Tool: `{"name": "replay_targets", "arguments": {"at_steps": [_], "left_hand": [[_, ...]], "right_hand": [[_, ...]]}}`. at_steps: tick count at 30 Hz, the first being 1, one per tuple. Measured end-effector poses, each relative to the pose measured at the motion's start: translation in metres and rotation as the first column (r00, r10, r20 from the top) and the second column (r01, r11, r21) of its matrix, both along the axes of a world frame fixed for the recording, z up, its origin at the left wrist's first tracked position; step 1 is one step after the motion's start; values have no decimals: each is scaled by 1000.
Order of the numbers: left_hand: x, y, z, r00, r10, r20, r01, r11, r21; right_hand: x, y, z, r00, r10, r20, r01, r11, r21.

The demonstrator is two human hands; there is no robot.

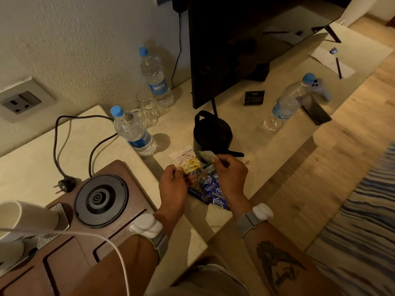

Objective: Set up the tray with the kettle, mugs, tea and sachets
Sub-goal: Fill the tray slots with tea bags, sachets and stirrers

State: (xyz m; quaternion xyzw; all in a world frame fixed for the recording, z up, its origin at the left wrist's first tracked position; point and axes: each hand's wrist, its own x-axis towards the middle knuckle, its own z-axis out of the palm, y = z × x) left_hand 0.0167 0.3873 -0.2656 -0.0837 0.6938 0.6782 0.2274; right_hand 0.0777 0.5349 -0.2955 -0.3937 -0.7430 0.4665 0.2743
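Left hand (174, 180) pinched yellow sachets (188, 162), right hand (229, 173) a green one (206, 155); kettle (211, 133) just beyond, blue "EveryDay" sachets (213, 191) below.

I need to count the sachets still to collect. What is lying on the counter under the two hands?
Blue sachets lie heaped there, partly covered by the left hand and right hand, so their number cannot be told.

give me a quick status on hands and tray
Left hand holds white and yellow sachets; right hand pinches green sachet. Kettle off tray. Blue sachets on counter.
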Motion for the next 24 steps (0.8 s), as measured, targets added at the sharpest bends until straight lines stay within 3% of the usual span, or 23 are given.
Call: {"name": "replay_targets", "arguments": {"at_steps": [6, 12, 15, 18, 21, 24], "left_hand": [[0, 0, 1, 1000, -9, 1, 9, 1000, 5], [-2, -1, -3, 1000, -1, 16, 2, 1000, -17], [0, 0, -4, 999, -32, 12, 32, 999, -13], [4, 0, 0, 985, -171, -2, 171, 985, 31], [5, -3, 3, 964, -261, 48, 255, 961, 104], [6, -7, 3, 945, -326, 38, 319, 940, 124]], "right_hand": [[5, 1, 3, 989, -115, -97, 63, 900, -431], [13, 7, 25, 954, -256, -158, 119, 802, -585], [21, 14, 35, 979, -95, -181, 8, 903, -430], [24, 20, 46, 973, 194, -129, -206, 974, -95], [17, 16, 51, 936, 352, -4, -343, 914, 214], [9, 8, 53, 922, 384, 44, -381, 886, 265]]}}
